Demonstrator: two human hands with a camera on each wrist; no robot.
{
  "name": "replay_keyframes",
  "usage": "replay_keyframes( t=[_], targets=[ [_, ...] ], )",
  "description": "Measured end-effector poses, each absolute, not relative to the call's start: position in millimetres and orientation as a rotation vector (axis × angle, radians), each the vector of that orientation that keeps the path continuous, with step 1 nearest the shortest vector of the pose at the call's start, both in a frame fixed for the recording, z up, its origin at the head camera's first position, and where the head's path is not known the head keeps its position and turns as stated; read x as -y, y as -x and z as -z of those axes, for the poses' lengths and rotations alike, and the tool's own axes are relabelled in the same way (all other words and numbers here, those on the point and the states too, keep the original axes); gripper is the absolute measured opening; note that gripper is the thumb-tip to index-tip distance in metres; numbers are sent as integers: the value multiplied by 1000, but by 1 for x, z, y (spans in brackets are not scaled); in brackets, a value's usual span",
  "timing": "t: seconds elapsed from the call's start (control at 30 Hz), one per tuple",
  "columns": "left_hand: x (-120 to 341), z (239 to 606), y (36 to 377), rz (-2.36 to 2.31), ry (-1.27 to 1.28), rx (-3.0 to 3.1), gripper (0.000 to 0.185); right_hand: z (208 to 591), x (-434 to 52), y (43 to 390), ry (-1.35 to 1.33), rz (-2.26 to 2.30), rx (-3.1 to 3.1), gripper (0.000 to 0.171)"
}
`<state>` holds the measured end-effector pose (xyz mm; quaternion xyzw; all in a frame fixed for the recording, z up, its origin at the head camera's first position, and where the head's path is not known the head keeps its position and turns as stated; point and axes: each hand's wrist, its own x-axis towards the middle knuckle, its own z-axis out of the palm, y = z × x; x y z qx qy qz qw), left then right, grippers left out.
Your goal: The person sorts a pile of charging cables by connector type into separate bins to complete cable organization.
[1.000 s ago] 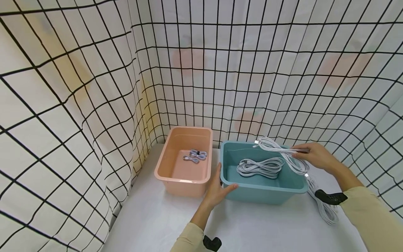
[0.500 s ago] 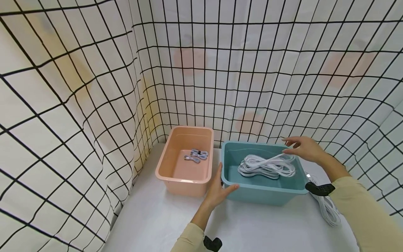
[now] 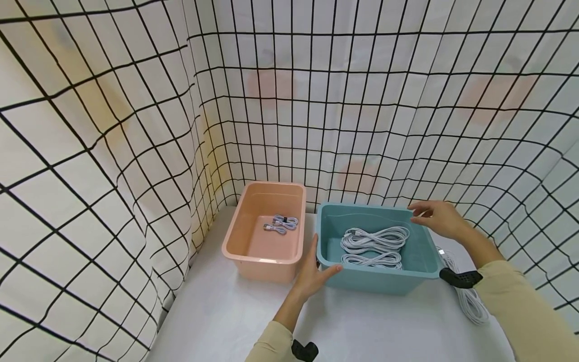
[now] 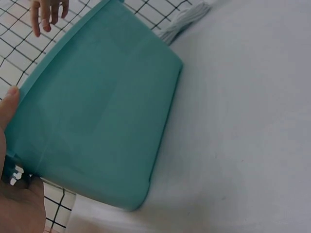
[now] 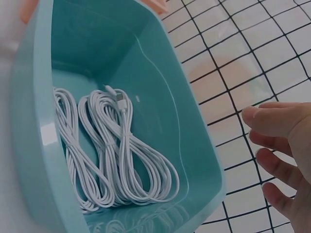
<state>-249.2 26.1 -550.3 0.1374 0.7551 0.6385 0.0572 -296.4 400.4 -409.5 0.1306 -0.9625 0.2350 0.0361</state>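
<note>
In the head view, coiled white cables (image 3: 375,240) lie in the teal bin (image 3: 382,283). A coil with a visible USB plug (image 5: 121,103) shows in the right wrist view, beside another coil (image 5: 73,145) along one wall. My left hand (image 3: 311,275) rests against the bin's front left corner, its thumb at the front rim and its fingers straight along the left side. In the left wrist view, that thumb (image 4: 8,104) touches the rim. Holding nothing, my right hand (image 3: 440,217) hovers by the bin's back right corner, fingers loosely bent.
A peach bin (image 3: 271,271) stands left of the teal one, with small short cables (image 3: 282,222) inside. Another white cable coil (image 3: 470,304) lies on the white table (image 3: 362,327), right of the teal bin. Black wire mesh (image 3: 312,105) surrounds the back and sides.
My right hand has let go of a white cable coil, which dropped into the teal bin and now lies near its front wall. My left hand stays at the bin's corner.
</note>
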Motion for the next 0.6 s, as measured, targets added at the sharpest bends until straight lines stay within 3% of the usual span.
replay_keyframes(
  t=[0.6],
  targets=[
    [-26,553,251,-1939,-416,-2283,108,419,-425,279,-303,-742,2925,47]
  ],
)
